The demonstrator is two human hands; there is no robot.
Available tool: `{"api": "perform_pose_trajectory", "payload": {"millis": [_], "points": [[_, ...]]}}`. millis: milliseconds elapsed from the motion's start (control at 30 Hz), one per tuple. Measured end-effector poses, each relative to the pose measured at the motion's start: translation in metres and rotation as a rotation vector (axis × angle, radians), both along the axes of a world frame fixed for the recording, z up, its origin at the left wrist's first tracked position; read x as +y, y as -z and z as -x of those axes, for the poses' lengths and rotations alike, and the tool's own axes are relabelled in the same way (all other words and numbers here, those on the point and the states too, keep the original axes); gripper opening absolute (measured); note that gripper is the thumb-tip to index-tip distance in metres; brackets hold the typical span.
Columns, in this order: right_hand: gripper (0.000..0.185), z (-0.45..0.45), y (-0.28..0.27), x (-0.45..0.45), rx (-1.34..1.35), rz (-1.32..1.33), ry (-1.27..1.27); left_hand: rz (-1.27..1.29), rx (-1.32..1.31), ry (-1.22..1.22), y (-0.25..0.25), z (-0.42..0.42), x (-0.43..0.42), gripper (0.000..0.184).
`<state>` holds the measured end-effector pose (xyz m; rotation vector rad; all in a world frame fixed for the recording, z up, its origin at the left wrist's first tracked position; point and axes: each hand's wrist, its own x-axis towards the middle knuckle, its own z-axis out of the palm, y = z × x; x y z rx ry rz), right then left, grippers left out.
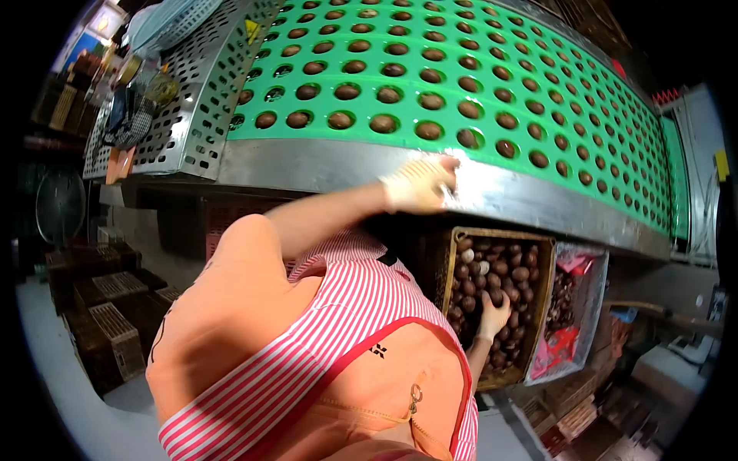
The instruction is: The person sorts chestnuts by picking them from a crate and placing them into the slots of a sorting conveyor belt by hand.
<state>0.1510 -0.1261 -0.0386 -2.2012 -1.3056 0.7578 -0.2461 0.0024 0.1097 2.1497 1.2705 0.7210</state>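
Green tray (321, 107): a few wells at the left end look bare; elsewhere nearly every one in sight seats a brown oval piece (383, 123). Left hand (421, 184), gloved, at the steel ledge (307, 165): blurred, cannot tell whether wide, narrow or holding. Yellowish crate (449, 269): many loose pieces left. Right hand (496, 316), inside it: fingers curved over pieces, grip unclear. Grey crate (592, 307): beside, red wrapping inside.
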Motion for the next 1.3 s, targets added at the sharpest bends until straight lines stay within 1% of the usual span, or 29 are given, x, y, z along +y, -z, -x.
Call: {"api": "perform_pose_trajectory", "payload": {"millis": [33, 67, 100, 133, 167, 200, 233, 300, 367, 400, 467, 500, 533, 633, 667, 733, 767, 800, 833, 900, 967, 1000, 1100, 1133, 1167, 1200, 1233, 1267, 1300], "points": [[0.063, -0.011, 0.013, -0.003, 0.226, -0.12, 0.049, -0.063, 0.077, -0.144, -0.018, 0.056, 0.0, 0.028], [0.062, -0.014, 0.007, -0.006, 0.382, -0.109, 0.158, -0.026, 0.364, -0.333, -0.038, 0.105, 0.003, 0.027], [0.06, -0.012, -0.005, -0.005, 0.539, -0.094, 0.272, -0.097, 0.48, -0.463, -0.037, 0.16, 0.002, 0.026], [0.062, 0.033, -0.075, 0.004, 0.613, -0.05, 0.431, -0.197, 0.565, -0.64, -0.025, 0.209, 0.0, 0.027], [0.064, 0.04, -0.087, 0.01, 0.664, -0.065, 0.441, -0.039, 0.617, -0.754, -0.033, 0.243, -0.006, 0.032], [0.064, 0.05, -0.098, 0.019, 0.674, -0.076, 0.42, 0.016, 0.67, -0.827, -0.017, 0.282, -0.008, 0.038], [0.063, 0.059, -0.105, 0.028, 0.683, -0.087, 0.4, 0.118, 0.702, -0.842, -0.008, 0.304, -0.011, 0.044], [0.065, 0.075, -0.107, 0.051, 0.655, -0.176, 0.3, 0.346, 0.804, -0.734, 0.031, 0.344, -0.004, 0.056], [0.064, 0.125, -0.138, 0.073, 0.646, -0.205, 0.277, 0.402, 0.799, -0.619, 0.045, 0.366, 0.003, 0.06], [0.064, 0.134, -0.137, 0.081, 0.654, -0.221, 0.232, 0.426, 0.797, -0.558, 0.048, 0.375, 0.01, 0.062], [0.063, 0.147, -0.135, 0.095, 0.663, -0.245, 0.142, 0.38, 0.86, -0.634, 0.013, 0.371, 0.035, 0.064], [0.059, 0.17, -0.145, 0.1, 0.718, -0.244, 0.157, 0.362, 0.892, -0.674, -0.001, 0.369, 0.045, 0.066], [0.056, 0.181, -0.146, 0.106, 0.764, -0.193, 0.163, 0.325, 0.89, -0.647, 0.001, 0.379, 0.057, 0.062], [0.048, 0.231, -0.153, 0.121, 0.82, -0.131, 0.1, 0.217, 0.778, -0.569, 0.081, 0.409, 0.083, 0.063], [0.048, 0.243, -0.15, 0.122, 0.832, -0.146, 0.092, 0.185, 0.721, -0.589, 0.095, 0.411, 0.081, 0.061], [0.045, 0.244, -0.129, 0.123, 0.862, -0.143, 0.029, 0.166, 0.463, -0.694, 0.062, 0.415, 0.077, 0.057], [0.045, 0.248, -0.13, 0.122, 0.889, -0.109, 0.025, 0.163, 0.337, -0.742, 0.052, 0.416, 0.071, 0.055], [0.044, 0.253, -0.135, 0.12, 0.917, -0.076, 0.021, 0.034, 0.438, -0.85, 0.055, 0.422, 0.061, 0.049], [0.043, 0.256, -0.138, 0.116, 0.943, -0.046, 0.021, 0.091, 0.552, -0.96, 0.039, 0.412, 0.045, 0.043], [0.051, 0.246, -0.127, 0.11, 1.062, -0.08, 0.038, 0.449, 0.765, -1.009, 0.04, 0.399, 0.023, 0.038], [0.056, 0.253, -0.127, 0.102, 1.155, -0.177, 0.158, 0.48, 0.879, -0.984, 0.058, 0.39, 0.002, 0.037], [0.064, 0.245, -0.122, 0.098, 1.143, -0.165, 0.155, 0.491, 0.939, -0.971, 0.072, 0.388, -0.007, 0.037], [0.064, 0.227, -0.12, 0.086, 1.117, -0.176, 0.11, 0.229, 1.216, -0.833, 0.121, 0.41, -0.014, 0.031], [0.064, 0.225, -0.123, 0.082, 1.097, -0.182, 0.114, 0.031, 1.172, -0.914, 0.125, 0.413, -0.016, 0.031], [0.062, 0.226, -0.126, 0.077, 1.093, -0.21, 0.143, -0.026, 1.187, -0.83, 0.129, 0.423, -0.013, 0.027], [0.059, 0.221, -0.126, 0.071, 1.118, -0.165, 0.14, 0.212, 0.727, -0.975, 0.111, 0.43, 0.0, 0.023], [0.056, 0.208, -0.128, 0.064, 1.13, -0.132, 0.156, 0.195, 0.744, -0.984, 0.114, 0.438, -0.001, 0.024], [0.054, 0.195, -0.128, 0.054, 1.146, -0.179, 0.211, 0.232, 0.686, -0.974, 0.089, 0.422, 0.003, 0.024], [0.051, 0.183, -0.127, 0.04, 1.157, -0.235, 0.274, 0.165, 0.624, -0.884, 0.066, 0.4, 0.004, 0.027]]}}
